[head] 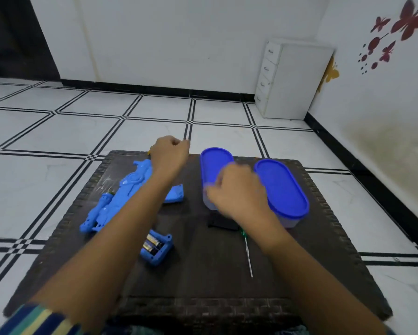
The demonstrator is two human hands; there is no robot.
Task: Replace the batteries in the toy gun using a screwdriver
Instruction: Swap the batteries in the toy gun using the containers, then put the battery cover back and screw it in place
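Observation:
The blue toy gun (121, 192) lies on the left of the dark mat (203, 281), partly under my left forearm. Its detached battery holder (157, 247), with batteries inside, sits nearer to me. A blue cover piece (176, 194) lies right of my forearm. The green-handled screwdriver (248, 252) lies under my right wrist with its shaft pointing toward me. My left hand (170, 152) hovers with curled fingers at the mat's far edge; a small yellowish bit shows at its left side. My right hand (237, 193), blurred, grips the near end of the left blue-lidded container (215, 163).
A second blue-lidded oval container (281, 187) stands just right of the first. A small black object (221, 223) lies below my right hand. Around the mat is white tiled floor; a white drawer unit (292, 81) stands in the far right corner.

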